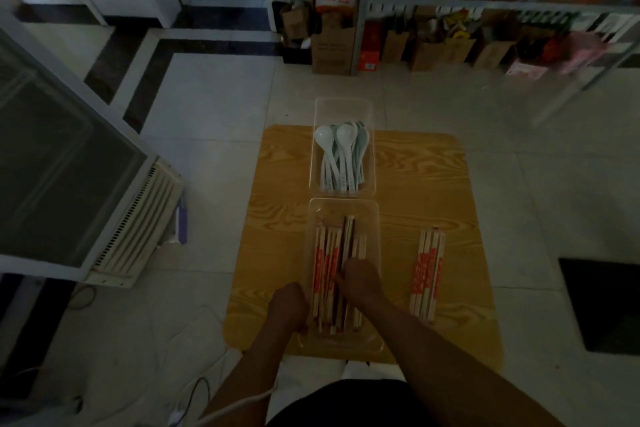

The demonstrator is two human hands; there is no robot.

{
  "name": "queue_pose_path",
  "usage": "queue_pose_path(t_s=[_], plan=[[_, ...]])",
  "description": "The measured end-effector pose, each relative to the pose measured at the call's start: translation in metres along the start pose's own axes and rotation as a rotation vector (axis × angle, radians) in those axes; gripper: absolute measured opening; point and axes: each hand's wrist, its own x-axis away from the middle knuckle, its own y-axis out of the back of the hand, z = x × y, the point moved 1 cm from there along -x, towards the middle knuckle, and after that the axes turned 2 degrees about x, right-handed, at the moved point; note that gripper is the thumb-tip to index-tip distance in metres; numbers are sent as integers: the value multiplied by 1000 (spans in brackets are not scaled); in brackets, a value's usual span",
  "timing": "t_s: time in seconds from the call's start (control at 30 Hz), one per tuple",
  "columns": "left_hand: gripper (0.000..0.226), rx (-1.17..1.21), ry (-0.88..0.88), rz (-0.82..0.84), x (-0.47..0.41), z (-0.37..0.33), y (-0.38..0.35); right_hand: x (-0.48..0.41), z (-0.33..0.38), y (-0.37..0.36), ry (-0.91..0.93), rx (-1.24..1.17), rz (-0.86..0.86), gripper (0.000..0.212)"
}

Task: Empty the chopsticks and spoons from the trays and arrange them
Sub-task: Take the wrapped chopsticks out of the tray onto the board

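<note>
Your left hand [289, 305] is gripping the near tray [373, 218] at its rim, apparently steadying it. Your right hand [358, 279], grip curled, is pinching chopsticks [323, 260] inside, likely bound for the sorted pile [427, 270] lying on the counter [284, 184].

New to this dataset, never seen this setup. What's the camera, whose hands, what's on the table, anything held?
No machine: one picture from a wide-angle camera on a person's head, looking down at their bare hands. On the wooden table stand two clear trays: the far tray holds spoons, the near tray holds chopsticks. A bundle of chopsticks lies on the table to its right. The left hand appears to grip the near tray's left rim. The right hand has its fingers among the tray's chopsticks; too dim to tell whether it grips any.
</note>
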Motion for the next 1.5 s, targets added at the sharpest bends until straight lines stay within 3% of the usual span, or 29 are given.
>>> queue_pose_path(t_s=[0.03,0.13,0.27,0.37,0.53,0.7,0.83,0.97,1.1,1.2,1.27,1.5], plan=[[29,-18,-21,-5,1,1,1,0,0,-6,-9,8,-5,26],[44,-36,-34,14,2,3,2,-2,3,-18,-67,36,-10,25],[27,-12,-69,-43,-1,3,0,-10,6,-34,-174,-14,-20,23],[53,-53,-56,3,0,4,-3,-14,12,-37,-213,-110,-8,29],[61,-94,-26,29,-7,5,-5,-5,11,-24,-276,-230,-8,31],[69,-106,-14,58,-7,4,-3,-4,9,0,-216,-303,-1,37],[78,-159,-24,50,-7,3,-1,-14,0,48,-64,-439,-42,25],[82,-197,15,59,-7,-2,-1,-14,-52,104,-54,-635,-148,19],[76,-207,46,52,-4,-8,-1,3,-133,121,-251,-538,-297,25],[78,-219,49,23,-3,-9,-4,20,-189,102,-481,-369,-282,32],[78,-208,47,-1,-2,-8,-7,28,-214,85,-600,-384,-284,32],[40,-74,65,-98,-6,-8,-14,32,-213,49,-705,-446,-224,13]])
